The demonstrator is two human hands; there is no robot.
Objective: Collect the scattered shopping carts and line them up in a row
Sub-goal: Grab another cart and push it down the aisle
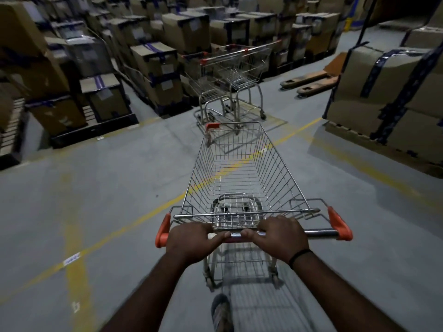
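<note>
An empty wire shopping cart (242,168) with orange corner caps stands right in front of me on the grey floor. My left hand (191,240) and my right hand (282,238) both grip its metal handle bar (321,233), side by side near the middle. Ahead of its nose stand two more wire carts (230,77), close together side by side, with red handle ends. The held cart's front points toward them, a short gap apart.
Stacks of taped cardboard boxes (155,68) on pallets line the left and back. Another tall box stack (388,99) stands at the right. A pallet jack's forks (311,82) lie on the floor right of the two carts. Yellow lines (119,231) cross the floor.
</note>
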